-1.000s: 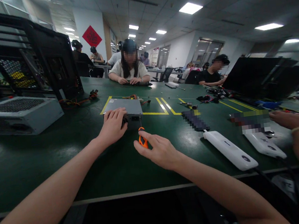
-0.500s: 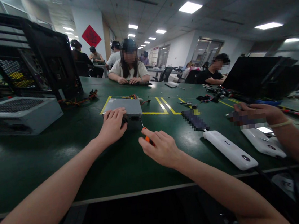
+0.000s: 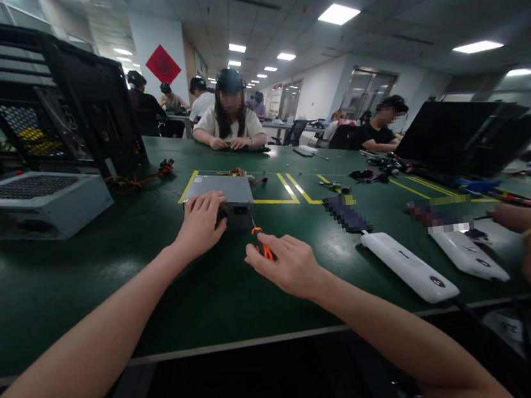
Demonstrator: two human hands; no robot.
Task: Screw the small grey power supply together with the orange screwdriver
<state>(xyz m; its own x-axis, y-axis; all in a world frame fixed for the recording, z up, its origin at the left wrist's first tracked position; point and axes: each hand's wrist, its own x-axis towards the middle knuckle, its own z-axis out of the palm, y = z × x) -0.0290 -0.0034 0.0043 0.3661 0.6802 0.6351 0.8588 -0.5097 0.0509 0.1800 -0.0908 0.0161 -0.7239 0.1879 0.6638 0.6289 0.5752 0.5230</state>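
Note:
A grey computer power supply unit [image 3: 234, 191] sits on the green table in front of me. My left hand [image 3: 201, 225] grips its near left part, fingers over the top and thumb at the near face. In my right hand [image 3: 289, 262], a screwdriver [image 3: 265, 248] with an orange and black handle is pinched between thumb and fingers. Its thin shaft points up at the lower right corner of the unit's near face, beside the power socket. Whether the tip touches a screw is too small to tell.
Another power supply [image 3: 34, 205] and a black computer case [image 3: 104, 109] stand at the left. White power banks [image 3: 406, 265] lie at the right, near a co-worker's hand [image 3: 514, 217]. Cables [image 3: 371, 175] and a black panel [image 3: 451, 134] are farther back. Someone sits opposite.
My right fingers have shifted on the screwdriver, and more of its orange handle shows. My left hand and the power supply stay put. The co-worker's hand at the right has moved down and right.

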